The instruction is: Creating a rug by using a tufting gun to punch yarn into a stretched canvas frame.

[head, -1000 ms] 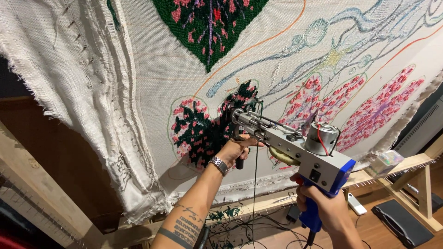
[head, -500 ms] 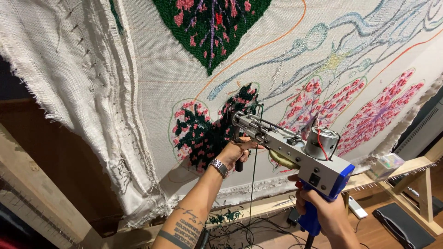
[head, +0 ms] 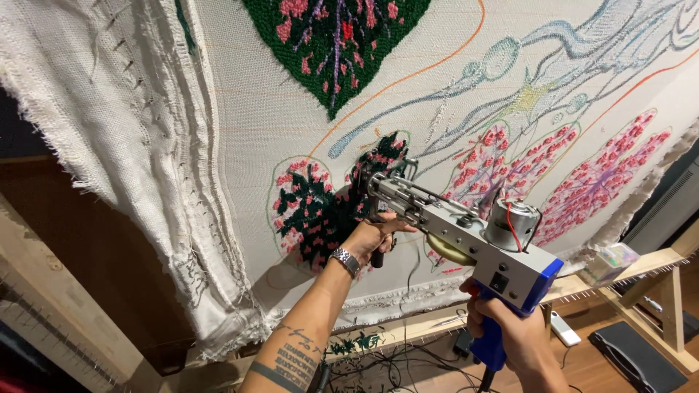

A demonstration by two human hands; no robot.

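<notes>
The tufting gun seemingly touches the stretched cloth, above the wooden frame.

A wooden frame carries a small clear box above tangled cables.

The right hand grips the blue handle of a tufting gun, the left hand steadies its front, its tip pressed against the stretched cloth beside dark green tufting.
</notes>
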